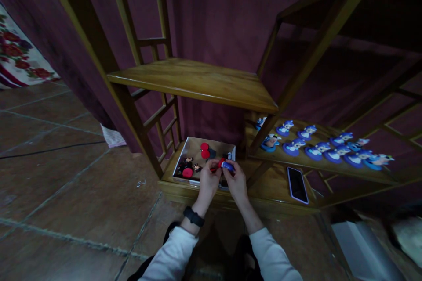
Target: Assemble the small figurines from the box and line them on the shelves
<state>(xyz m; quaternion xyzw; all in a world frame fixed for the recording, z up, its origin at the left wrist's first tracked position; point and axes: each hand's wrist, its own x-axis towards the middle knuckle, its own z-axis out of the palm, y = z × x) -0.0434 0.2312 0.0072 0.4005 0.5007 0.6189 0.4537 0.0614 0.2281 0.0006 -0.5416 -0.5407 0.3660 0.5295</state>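
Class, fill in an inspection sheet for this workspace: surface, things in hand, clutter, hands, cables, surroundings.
Surface: low wooden shelf, carrying a box and a phone.
Things in hand: small red and blue toy, held over the open box of red and dark toys.
Clutter: phone lying flat on the low shelf; rows of blue toys on the shelf to the right.
Hands: left hand and right hand both pinch the toy; watch on the left wrist.
Cables: what looks like one dark cable across the floor.
Surroundings: tiled floor, purple backdrop, flowered cloth far left.
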